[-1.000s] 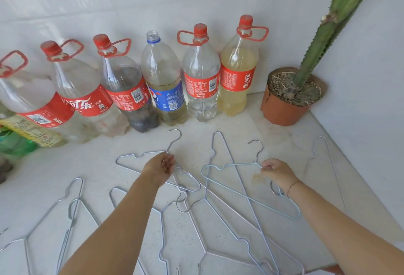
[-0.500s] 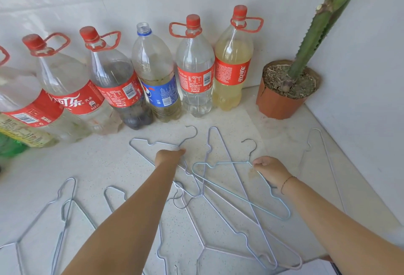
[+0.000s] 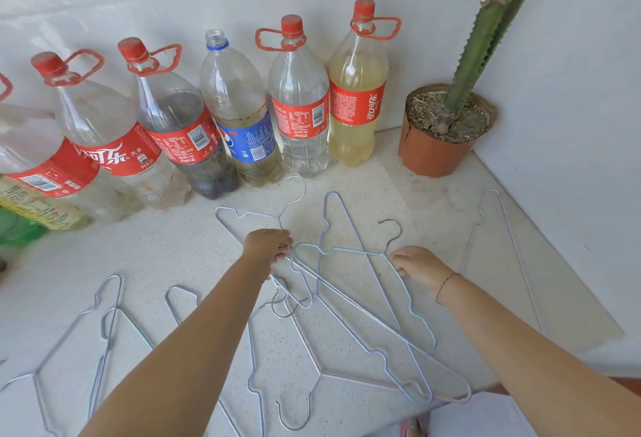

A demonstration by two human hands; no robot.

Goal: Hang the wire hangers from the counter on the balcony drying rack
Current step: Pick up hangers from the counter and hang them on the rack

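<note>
- Steel wire, thin and springy: silver hanger (image 3: pixel 293 201) lies flat on the speckled stone counter (image 3: pixel 173 256), hook pointing away toward the bottles (image 3: pixel 298 106), shoulders running off to the left.
- Left hand (image 3: pixel 267 245) sits at its neck, fingers curled round the wire just below the hook.
- Right hand (image 3: pixel 418 263) has fingers curled on the pale-blue hanger (image 3: pixel 357 252) at the shoulder beside its dark hook. Its long axis runs from there left toward the other hand, bottom bar slanting back toward the person.
- Key relation: each hook lies on the far side of its own hand, so a straight lift looks enough. The blue frame crosses other hangers (image 3: pixel 385 318), so a snag is likely (lift slow).
- More loose hangers (image 3: pixel 104 315) lie near left; one lies apart along the right wall, past the cactus pot (image 3: pixel 433 155).
- Drying rack not in view.
</note>
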